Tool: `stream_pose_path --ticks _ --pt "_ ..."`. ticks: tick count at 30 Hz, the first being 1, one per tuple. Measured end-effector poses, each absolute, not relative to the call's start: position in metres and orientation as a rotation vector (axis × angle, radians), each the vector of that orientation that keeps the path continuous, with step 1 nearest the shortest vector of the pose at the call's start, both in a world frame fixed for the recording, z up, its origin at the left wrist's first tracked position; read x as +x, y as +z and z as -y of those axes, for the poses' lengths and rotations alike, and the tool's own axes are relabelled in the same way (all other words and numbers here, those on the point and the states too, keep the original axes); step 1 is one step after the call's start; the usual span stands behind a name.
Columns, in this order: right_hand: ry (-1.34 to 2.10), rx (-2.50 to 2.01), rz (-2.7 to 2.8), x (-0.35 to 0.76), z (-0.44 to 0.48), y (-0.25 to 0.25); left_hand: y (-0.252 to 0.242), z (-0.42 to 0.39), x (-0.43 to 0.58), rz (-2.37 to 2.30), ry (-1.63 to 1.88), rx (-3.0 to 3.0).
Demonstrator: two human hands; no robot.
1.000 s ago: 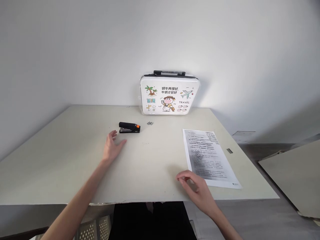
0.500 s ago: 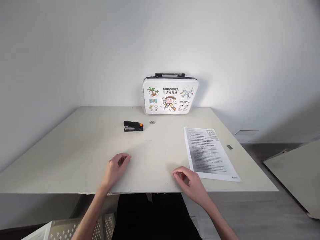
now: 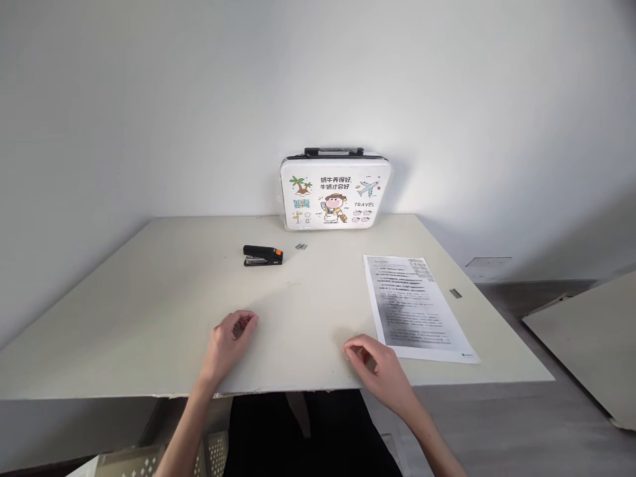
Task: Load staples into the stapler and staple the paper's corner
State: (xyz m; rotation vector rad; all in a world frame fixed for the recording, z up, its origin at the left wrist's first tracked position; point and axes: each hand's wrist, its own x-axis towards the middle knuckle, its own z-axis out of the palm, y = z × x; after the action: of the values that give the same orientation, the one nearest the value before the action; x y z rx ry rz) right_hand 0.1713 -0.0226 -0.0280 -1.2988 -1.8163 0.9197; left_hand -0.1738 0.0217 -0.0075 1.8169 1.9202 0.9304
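My left hand (image 3: 229, 341) rests on the pale table (image 3: 149, 311) near its front edge, fingers loosely curled, holding nothing. My right hand (image 3: 378, 366) rests to the right of it, also loosely curled and empty, just left of a printed sheet of paper (image 3: 415, 307). A black stapler with an orange tip (image 3: 262, 255) lies further back, well beyond my left hand. A small strip of staples (image 3: 301, 246) lies just right of the stapler.
A white case with cartoon travel pictures and a black handle (image 3: 332, 192) stands upright against the wall at the table's back. Another staple strip (image 3: 456, 293) lies right of the paper. A second pale board (image 3: 586, 344) is at the far right; a perforated white basket (image 3: 213, 454) is under the table.
My left hand has drawn back from beside the stapler to the table's front edge and curled its fingers. My right hand has barely moved. The stapler stays where it was.
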Motion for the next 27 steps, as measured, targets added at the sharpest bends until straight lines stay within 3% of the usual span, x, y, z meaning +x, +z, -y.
stream_pose_path --ticks 20,27 --pt "1.000 -1.351 1.715 0.180 0.019 -0.022 -0.020 -0.032 -0.187 -1.862 0.889 1.875" --pt "0.579 -1.549 1.746 0.258 0.032 -0.028 -0.020 -0.032 -0.189 -1.845 0.904 1.892"
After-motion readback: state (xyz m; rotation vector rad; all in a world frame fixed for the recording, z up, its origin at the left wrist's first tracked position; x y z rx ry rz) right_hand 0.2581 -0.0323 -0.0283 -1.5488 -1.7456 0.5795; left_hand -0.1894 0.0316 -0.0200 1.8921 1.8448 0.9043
